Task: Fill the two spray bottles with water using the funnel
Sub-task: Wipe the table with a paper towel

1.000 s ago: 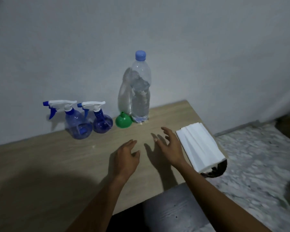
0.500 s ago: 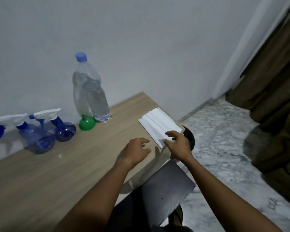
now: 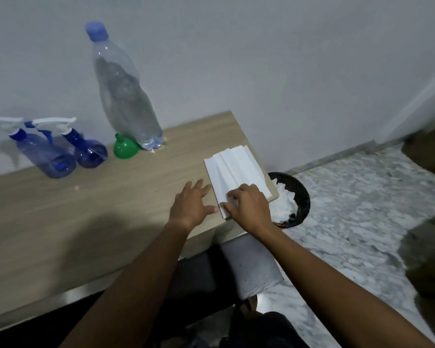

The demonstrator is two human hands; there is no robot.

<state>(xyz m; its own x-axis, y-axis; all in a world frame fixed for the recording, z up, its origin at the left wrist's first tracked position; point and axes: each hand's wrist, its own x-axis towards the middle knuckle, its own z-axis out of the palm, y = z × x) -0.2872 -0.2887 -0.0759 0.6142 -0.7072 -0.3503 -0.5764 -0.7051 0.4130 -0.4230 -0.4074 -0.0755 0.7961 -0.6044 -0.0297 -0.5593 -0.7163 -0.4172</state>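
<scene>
Two blue spray bottles with white trigger heads stand at the back left of the wooden table (image 3: 60, 222): the larger one (image 3: 45, 156) at the left and the smaller one (image 3: 88, 149) beside it. A green funnel (image 3: 125, 148) sits mouth down next to a tall clear water bottle (image 3: 126, 101) with a blue cap. At the table's right end lies a stack of white paper tissues (image 3: 236, 179). My right hand (image 3: 249, 207) pinches the near corner of the stack. My left hand (image 3: 191, 204) rests flat on the table just left of it, fingers spread.
A black bin (image 3: 300, 194) holding crumpled white paper stands on the marble floor right below the table's right end. A grey wall runs behind the table. Dark fabric hangs at the far right edge.
The view swung right. Both hands moved right from the table's middle to the tissue stack; my right hand took hold of its near corner.
</scene>
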